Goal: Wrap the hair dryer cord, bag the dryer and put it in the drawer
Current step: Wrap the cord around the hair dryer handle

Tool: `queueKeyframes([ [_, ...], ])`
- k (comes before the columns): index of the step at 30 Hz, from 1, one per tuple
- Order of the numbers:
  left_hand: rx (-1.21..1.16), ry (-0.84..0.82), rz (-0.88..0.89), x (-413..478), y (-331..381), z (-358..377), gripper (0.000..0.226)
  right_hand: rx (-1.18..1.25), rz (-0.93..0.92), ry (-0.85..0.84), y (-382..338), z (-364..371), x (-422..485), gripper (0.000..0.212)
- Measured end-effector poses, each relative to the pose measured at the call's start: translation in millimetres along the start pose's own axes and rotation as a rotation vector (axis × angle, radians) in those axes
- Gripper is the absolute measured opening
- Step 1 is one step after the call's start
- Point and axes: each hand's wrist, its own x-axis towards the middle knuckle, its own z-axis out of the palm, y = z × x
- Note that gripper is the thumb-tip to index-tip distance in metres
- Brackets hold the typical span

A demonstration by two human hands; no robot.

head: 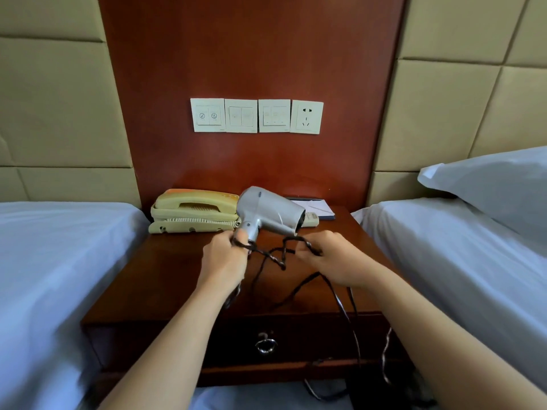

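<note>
So the left hand [223, 258] is closed around the bottom of the hair dryer [268, 213] handle, pinching a bit of cord [276, 255] against it, which I'd guess is to anchor the wrap so it doesn't slip. The right hand [328, 261] is closed on a twisty stretch of the same cord a little off to the side, keeping it taut between the two hands, probably getting ready to bring a loop around the handle. The dryer itself is up in the air just above the nightstand [165, 279], nozzle pointing right, not resting on anything. Only a loop or so looks gathered, so the wrapping seems barely started: most of the cord is loose, sagging over the front edge of the nightstand, down past the drawer [236, 341] and toward the floor, where it gets too blurry to follow. That dangling length is what could snag, honestly. The drawer is shut, ring pull [265, 344] hanging in the middle, and I don't see a bag anywhere. Behind the dryer there's an old cream phone [192, 211] and a notepad [318, 207] on the nightstand, a wall socket [306, 116] with nothing plugged in next to some light switches [241, 115], and a bed [44, 261] on each side.
</note>
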Motion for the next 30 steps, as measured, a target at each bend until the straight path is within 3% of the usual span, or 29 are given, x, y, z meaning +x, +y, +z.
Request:
queueKeyframes([
  [6,0.014,-0.016,-0.039,2,-7,-16,0.04,-0.045,-0.047,-0.039,14,-23,-6,0.045],
  [14,0.133,-0.043,-0.01,0,-9,-42,0.037,-0.524,-0.062,0.469,29,-34,-11,0.049],
  [19,0.174,-0.233,0.082,-10,-2,-50,0.034,-0.665,-0.049,0.662,37,-36,-6,0.044],
  [24,0.171,-0.376,0.06,-12,-4,-57,0.031,-0.745,-0.006,0.705,40,-28,1,0.044],
  [30,0.065,-0.658,0.003,-21,2,-56,0.029,-0.73,0.027,0.724,51,-29,4,0.05],
])
